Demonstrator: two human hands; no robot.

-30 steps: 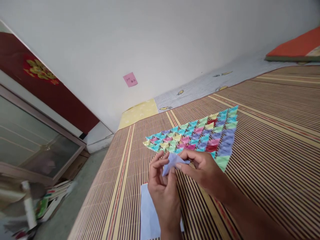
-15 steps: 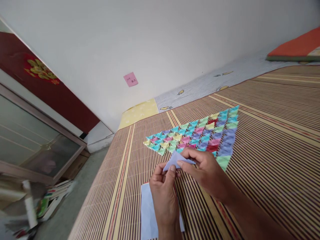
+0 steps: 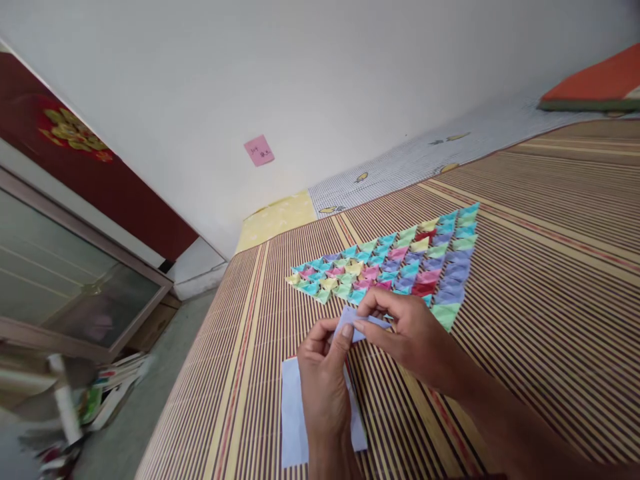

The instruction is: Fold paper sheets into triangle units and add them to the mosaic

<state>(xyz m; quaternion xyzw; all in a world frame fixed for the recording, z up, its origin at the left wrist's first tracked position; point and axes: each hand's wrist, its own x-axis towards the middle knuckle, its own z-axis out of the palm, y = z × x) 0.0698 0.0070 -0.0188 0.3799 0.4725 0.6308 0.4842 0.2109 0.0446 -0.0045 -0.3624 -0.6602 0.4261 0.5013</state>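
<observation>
Lavender paper (image 3: 347, 316), pinched in both hands (image 3: 324, 367), colourful folded triangles (image 3: 410, 269) beyond

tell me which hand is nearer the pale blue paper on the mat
Left. The left hand is over the pale blue paper, hiding part of it; the right hand is farther off, up and to the right.

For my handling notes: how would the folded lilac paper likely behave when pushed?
The folded lilac paper looks small and thin, so probably light. Its folds may stiffen it slightly, though its thin edges could bend easily.
</observation>
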